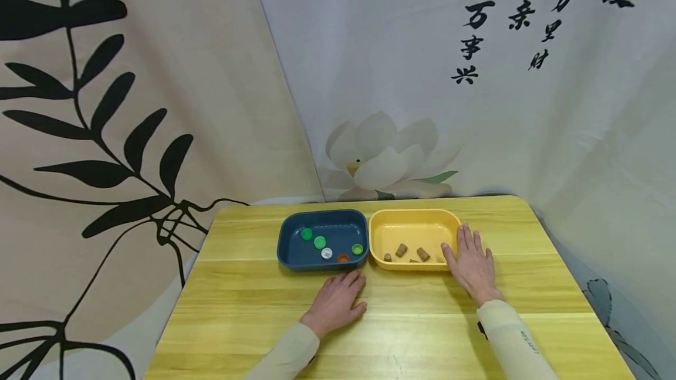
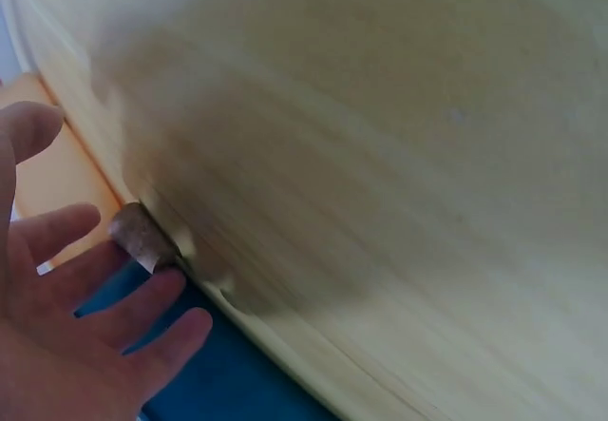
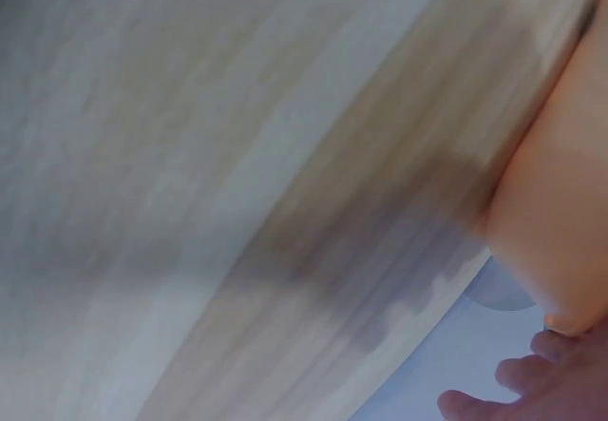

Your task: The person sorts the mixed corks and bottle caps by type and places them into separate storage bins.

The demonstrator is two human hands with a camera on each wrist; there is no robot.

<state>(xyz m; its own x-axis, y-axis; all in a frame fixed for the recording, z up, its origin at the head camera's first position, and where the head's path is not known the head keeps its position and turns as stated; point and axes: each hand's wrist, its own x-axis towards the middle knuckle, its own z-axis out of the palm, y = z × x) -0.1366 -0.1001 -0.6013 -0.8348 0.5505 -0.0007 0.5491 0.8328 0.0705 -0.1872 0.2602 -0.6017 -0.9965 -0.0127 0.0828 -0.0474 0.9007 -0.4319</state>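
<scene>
In front of the blue tray (image 1: pixel 322 216), my left hand (image 1: pixel 338 302) hovers low over the wooden table with fingers extended and thumb apart. The left wrist view shows a brown cork (image 2: pixel 142 237) right at its fingertips, against the tray's front side; the head view hides this cork behind the hand. My right hand (image 1: pixel 475 265) is at the right end of the yellow tray (image 1: pixel 414 214), fingers spread and thumb by the rim. The right wrist view catches only its fingers (image 3: pixel 527 375) beside the tray wall.
Several bottle caps, among them a green cap (image 1: pixel 319 242), a white cap (image 1: pixel 326 253) and an orange cap (image 1: pixel 343 258), lie in the blue tray. Several corks, including one cork (image 1: pixel 423 254), lie in the yellow tray. Both trays stand side by side near the table's (image 1: pixel 412 333) far edge.
</scene>
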